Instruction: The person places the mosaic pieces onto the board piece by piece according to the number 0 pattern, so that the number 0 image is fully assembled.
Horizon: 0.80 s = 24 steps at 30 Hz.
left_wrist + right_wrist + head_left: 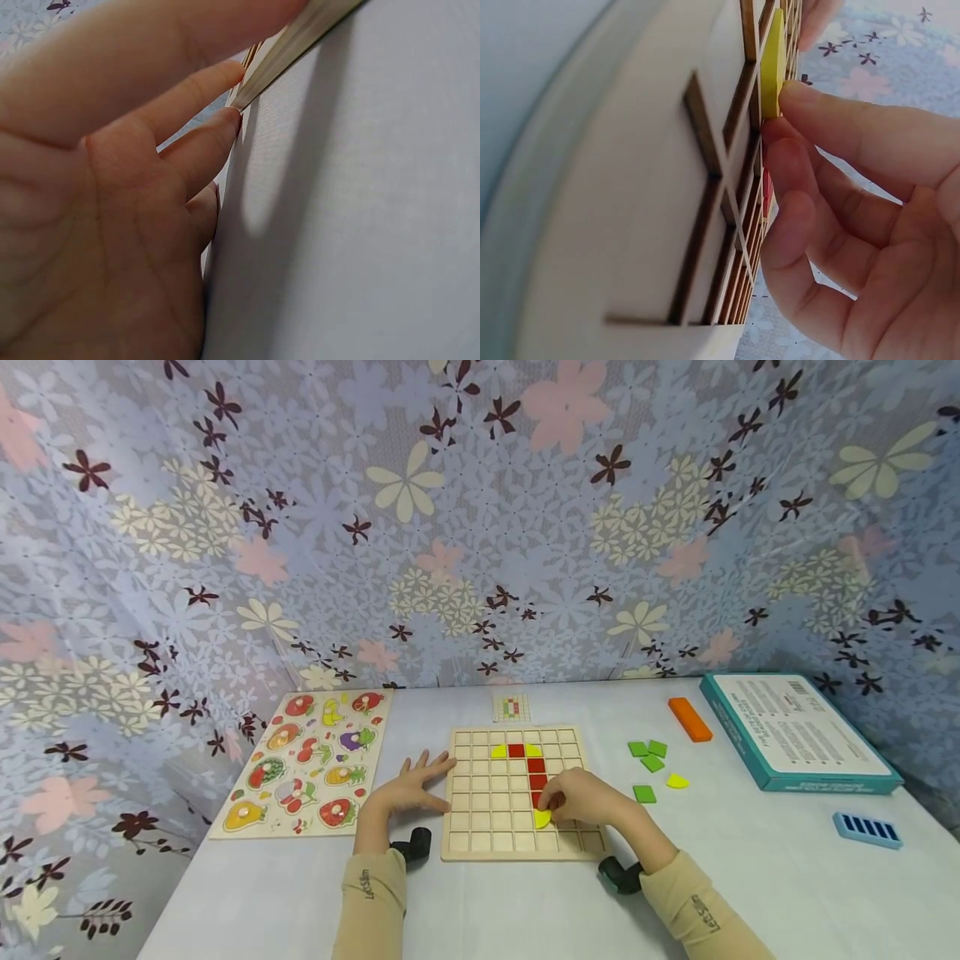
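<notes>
From my remote station I list: one wooden grid board point(480, 820), mid-worktop point(262, 902), lying between both hands. Left hand point(405, 789): fingers extended and spread, grasping nothing, fingertips and thumb touching the board's left edge. Right hand point(581, 797): reaching over the board's right side, fingers curled in, thumb and forefinger pinching one yellow piece point(542, 820) with a curved edge; whether it is fully seated in its cell I cannot tell. That piece lies just left of the right hand, well apart from the left, at the near end of a column of three red squares point(536, 766). Far row of the board: one red tile point(516, 751) between two yellow corner pieces point(498, 752). Beyond the board, one small pattern card point(512, 707). To the left, one fruit puzzle point(303, 768). To the right, four green squares point(652, 763), one loose yellow piece point(677, 782), one orange block point(690, 719), one teal-edged box point(802, 731) and, nearer, one blue slotted block point(867, 830).
</notes>
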Available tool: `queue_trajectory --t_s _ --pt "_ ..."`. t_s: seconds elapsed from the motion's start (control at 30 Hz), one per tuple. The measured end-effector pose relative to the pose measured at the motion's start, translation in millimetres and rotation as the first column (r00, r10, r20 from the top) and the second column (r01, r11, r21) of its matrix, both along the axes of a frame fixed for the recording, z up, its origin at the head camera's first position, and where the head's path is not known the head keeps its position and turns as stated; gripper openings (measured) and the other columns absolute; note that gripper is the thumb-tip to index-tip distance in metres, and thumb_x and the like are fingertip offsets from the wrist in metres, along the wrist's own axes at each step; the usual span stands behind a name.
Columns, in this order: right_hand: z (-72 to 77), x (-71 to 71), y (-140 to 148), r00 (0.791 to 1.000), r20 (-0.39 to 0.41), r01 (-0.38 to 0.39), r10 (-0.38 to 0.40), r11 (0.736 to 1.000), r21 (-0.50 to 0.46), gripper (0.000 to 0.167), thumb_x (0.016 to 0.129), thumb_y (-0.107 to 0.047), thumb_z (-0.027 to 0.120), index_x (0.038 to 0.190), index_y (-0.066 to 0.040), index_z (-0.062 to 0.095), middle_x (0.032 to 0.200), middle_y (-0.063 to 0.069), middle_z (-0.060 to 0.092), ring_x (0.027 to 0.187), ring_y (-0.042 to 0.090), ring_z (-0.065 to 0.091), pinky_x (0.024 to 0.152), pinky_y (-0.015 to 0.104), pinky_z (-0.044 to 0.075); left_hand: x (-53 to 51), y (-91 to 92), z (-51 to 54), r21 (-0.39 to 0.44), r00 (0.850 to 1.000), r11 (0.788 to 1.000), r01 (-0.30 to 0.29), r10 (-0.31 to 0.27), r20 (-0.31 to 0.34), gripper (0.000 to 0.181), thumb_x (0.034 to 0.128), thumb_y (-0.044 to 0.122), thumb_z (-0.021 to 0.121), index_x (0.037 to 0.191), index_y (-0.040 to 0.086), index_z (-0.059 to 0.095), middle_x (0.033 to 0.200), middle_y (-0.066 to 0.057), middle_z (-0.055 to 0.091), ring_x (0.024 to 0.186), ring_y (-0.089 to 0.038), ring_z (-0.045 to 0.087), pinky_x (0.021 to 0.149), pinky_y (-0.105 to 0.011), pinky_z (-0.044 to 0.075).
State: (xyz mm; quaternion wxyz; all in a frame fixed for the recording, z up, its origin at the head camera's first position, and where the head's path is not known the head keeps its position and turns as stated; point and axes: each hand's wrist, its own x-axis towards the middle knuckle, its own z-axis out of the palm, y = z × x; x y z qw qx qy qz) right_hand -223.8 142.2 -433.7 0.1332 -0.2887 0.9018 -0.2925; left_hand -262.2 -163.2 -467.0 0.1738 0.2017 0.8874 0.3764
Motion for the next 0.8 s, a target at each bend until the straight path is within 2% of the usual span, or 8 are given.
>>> queue_trajectory --t_s 0.13,0.37,0.63,0.8 --pt "0.6 0.6 -0.3 0.999 -0.024 -0.032 0.032 0.999 -0.005 0.013 0.075 0.003 0.069 0.085 -0.004 0.070 0.077 -0.002 0.063 0.069 0.007 0.053 0.060 0.019 0.048 -0.5 -0.2 -0.4 0.004 1.000 1.000 -0.008 0.008 0.018 0.084 0.0701 0.020 0.076 0.143 0.013 0.036 0.153 -0.006 0.017 0.141 -0.031 -0.007 0.113 -0.048 -0.013" --pt "1.6 0.6 1.9 0.999 -0.008 -0.039 0.038 0.999 -0.022 0.015 0.075 0.000 0.071 0.089 -0.005 0.069 0.077 -0.003 0.062 0.070 0.008 0.053 0.061 0.020 0.048 -1.8 -0.7 -2.0 0.006 1.000 1.000 -0.009 0.009 0.030 0.084 0.0701 0.019 0.076 0.143 0.013 0.035 0.154 -0.004 0.017 0.141 -0.030 -0.008 0.113 -0.047 -0.014" --pt "-4.3 -5.8 15.9 0.999 0.010 -0.044 0.046 0.992 -0.116 0.017 0.077 -0.002 0.070 0.093 -0.006 0.066 0.077 -0.003 0.060 0.071 0.009 0.055 0.063 0.022 0.050 -1.0 -0.5 -1.7 0.015 1.000 1.000 -0.012 0.012 0.029 0.084 0.0697 0.018 0.076 0.143 0.013 0.036 0.153 -0.005 0.017 0.141 -0.031 -0.008 0.113 -0.047 -0.013" --pt "-4.0 -7.6 27.1 1.000 0.019 0.006 -0.003 0.987 -0.163 0.015 0.078 -0.002 0.068 0.093 -0.005 0.066 0.082 0.001 0.062 0.075 0.012 0.054 0.065 0.023 0.049 -0.4 0.2 -1.7 0.014 0.999 1.000 -0.025 0.025 0.030 0.084 0.0688 0.019 0.076 0.143 0.013 0.036 0.153 -0.004 0.018 0.141 -0.030 -0.007 0.113 -0.047 -0.013"
